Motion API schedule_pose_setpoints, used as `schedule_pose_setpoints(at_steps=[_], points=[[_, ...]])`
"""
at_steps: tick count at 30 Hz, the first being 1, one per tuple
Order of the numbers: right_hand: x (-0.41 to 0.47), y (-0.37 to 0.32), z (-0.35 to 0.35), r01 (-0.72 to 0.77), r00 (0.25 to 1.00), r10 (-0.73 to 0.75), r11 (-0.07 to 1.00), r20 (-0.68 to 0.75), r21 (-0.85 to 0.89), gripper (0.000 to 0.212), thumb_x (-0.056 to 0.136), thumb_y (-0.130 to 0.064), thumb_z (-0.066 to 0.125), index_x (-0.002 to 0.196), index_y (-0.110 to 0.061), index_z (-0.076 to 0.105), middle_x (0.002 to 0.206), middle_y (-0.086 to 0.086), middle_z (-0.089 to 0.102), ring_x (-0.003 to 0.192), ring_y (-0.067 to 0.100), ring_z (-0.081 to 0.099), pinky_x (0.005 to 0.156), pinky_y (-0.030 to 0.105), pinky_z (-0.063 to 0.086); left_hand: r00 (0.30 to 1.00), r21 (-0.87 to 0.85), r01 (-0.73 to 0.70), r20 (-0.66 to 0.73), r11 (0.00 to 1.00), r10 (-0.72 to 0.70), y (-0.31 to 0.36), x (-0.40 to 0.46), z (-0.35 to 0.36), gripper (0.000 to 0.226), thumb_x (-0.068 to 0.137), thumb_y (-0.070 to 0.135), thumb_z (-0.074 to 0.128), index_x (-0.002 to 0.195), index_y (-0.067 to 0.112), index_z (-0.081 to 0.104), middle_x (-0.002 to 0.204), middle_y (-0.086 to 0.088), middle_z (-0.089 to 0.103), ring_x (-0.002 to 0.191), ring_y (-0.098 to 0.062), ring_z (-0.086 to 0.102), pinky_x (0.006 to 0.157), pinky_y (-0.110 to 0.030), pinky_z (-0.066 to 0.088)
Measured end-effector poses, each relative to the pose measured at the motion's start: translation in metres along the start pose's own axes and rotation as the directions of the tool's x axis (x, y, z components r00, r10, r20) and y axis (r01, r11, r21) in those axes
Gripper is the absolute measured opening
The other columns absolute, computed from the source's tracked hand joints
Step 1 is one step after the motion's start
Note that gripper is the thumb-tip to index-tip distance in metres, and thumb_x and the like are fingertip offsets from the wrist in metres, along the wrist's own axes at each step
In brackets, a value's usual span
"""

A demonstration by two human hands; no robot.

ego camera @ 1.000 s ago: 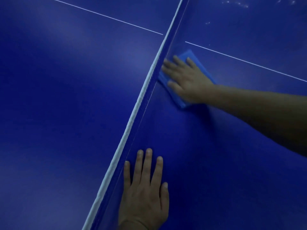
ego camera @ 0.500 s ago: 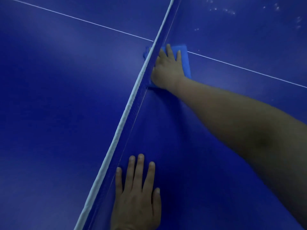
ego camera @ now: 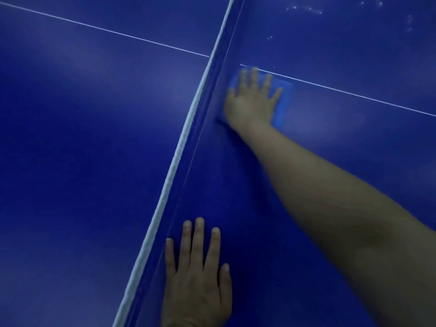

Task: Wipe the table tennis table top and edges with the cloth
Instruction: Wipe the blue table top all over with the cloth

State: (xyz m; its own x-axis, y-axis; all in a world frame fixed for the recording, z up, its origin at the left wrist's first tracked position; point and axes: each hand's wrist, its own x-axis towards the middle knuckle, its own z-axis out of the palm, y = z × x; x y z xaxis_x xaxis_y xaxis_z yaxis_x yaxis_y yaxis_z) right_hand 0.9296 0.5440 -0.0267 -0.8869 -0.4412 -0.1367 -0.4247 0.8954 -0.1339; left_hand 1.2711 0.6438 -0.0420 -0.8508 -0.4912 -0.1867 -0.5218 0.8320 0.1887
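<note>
From the head view, the net [ego camera: 181, 142] runs diagonally across the dark blue worktop [ego camera: 82, 161], its white top band leading from the lower edge of the frame up to the top edge. Everything else is placed against that net.

The right hand [ego camera: 252, 100] lies just to the right of the net, far up its length, with the arm reaching in from the lower right. Its fingers are spread wide and straight, pressing flat on the lighter blue cloth [ego camera: 282, 102]. The cloth lies on the worktop beside the foot of the net, showing mostly past the little-finger side of the hand, and its far corner meets the thin white centre line [ego camera: 354, 94] that crosses the worktop. This hand and the cloth are blurred.

The left hand [ego camera: 198, 277] rests palm-down on the worktop, also right of the net but near its lower end, fingers straight and slightly parted, holding nothing.

Small pale specks [ego camera: 304, 8] dot the worktop far right of the net's upper end.
</note>
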Motion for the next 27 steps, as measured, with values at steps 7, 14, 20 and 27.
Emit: schedule_pose_setpoints(at_steps=[7,14,20,27], points=[[0.020,0.016,-0.009,0.106,0.994,-0.106,0.994,0.027,0.006,0.058,0.106,-0.041,0.018,0.162,-0.028,0.010,0.170,-0.004,0.000,0.155,0.031,-0.005,0.121,0.062,-0.005,0.995,0.008,-0.015,-0.098,1.000,0.015,0.001,-0.001,0.003,0.060,0.100,0.044,0.028,0.152,0.017,0.033,0.164,-0.013,0.025,0.152,-0.032,0.021,0.119,-0.060,0.011],[-0.010,0.045,-0.001,-0.037,0.999,0.037,0.999,0.004,0.031,0.060,0.106,-0.043,0.017,0.162,-0.027,0.005,0.170,-0.003,-0.004,0.155,0.032,-0.010,0.121,0.061,-0.008,0.998,-0.002,-0.008,-0.061,1.000,0.008,0.001,0.000,0.003,0.060,0.103,0.046,0.017,0.152,0.016,0.033,0.164,-0.015,0.025,0.153,-0.033,0.019,0.120,-0.060,0.008],[0.016,-0.050,-0.002,0.259,0.964,-0.254,0.964,0.082,-0.061,0.065,0.102,-0.032,0.033,0.161,-0.016,0.012,0.170,0.005,-0.008,0.154,0.038,-0.011,0.119,0.066,-0.003,0.993,0.026,-0.023,-0.116,0.999,0.026,0.000,0.001,0.004,0.061,0.095,0.044,0.035,0.149,0.015,0.039,0.161,-0.015,0.030,0.149,-0.035,0.025,0.119,-0.060,0.012],[0.039,0.047,-0.010,-0.203,0.978,0.205,0.975,-0.021,0.087,0.057,0.106,-0.039,0.019,0.162,-0.027,0.010,0.170,-0.002,0.001,0.155,0.031,-0.004,0.121,0.062,-0.005,0.996,-0.002,-0.012,-0.090,1.000,0.012,0.000,0.001,0.002,0.058,0.102,0.045,0.023,0.151,0.015,0.036,0.163,-0.015,0.028,0.151,-0.034,0.021,0.120,-0.059,0.008]])
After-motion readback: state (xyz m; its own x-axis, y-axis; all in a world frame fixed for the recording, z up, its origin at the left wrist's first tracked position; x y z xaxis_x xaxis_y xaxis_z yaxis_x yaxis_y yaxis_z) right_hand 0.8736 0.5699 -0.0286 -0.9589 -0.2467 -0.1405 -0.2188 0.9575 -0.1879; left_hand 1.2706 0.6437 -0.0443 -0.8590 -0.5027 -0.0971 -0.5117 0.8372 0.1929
